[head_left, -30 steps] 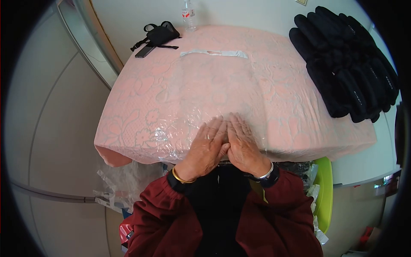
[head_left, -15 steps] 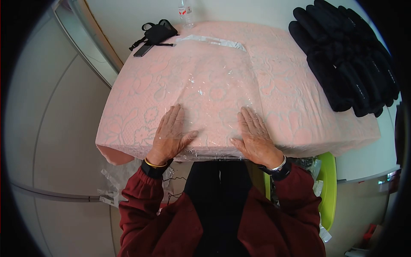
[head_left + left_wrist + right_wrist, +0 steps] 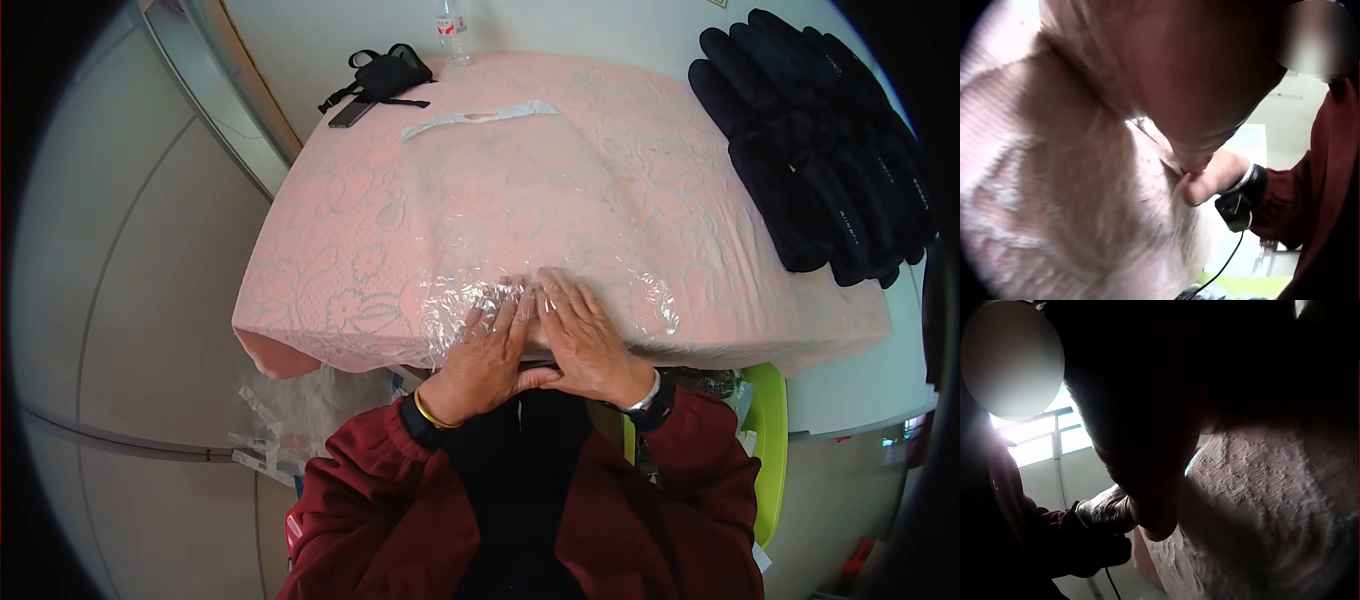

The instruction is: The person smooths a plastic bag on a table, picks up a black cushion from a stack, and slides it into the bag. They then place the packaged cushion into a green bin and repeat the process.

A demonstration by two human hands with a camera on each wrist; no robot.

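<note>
Pressing hands: left hand (image 3: 487,352) and right hand (image 3: 583,343) lie flat, fingers straight, side by side on the clear plastic bag (image 3: 520,220), gripping nothing.
Bag's place: spread over the pink lace tablecloth (image 3: 330,250), hands at its near edge.
Head view only: black gloves (image 3: 820,150), black pouch (image 3: 385,75), water bottle (image 3: 455,20).
Wrist views: each shows the opposite wrist and lace close up.
Hard to make out: fingertips in both wrist views, blurred or dark.
</note>
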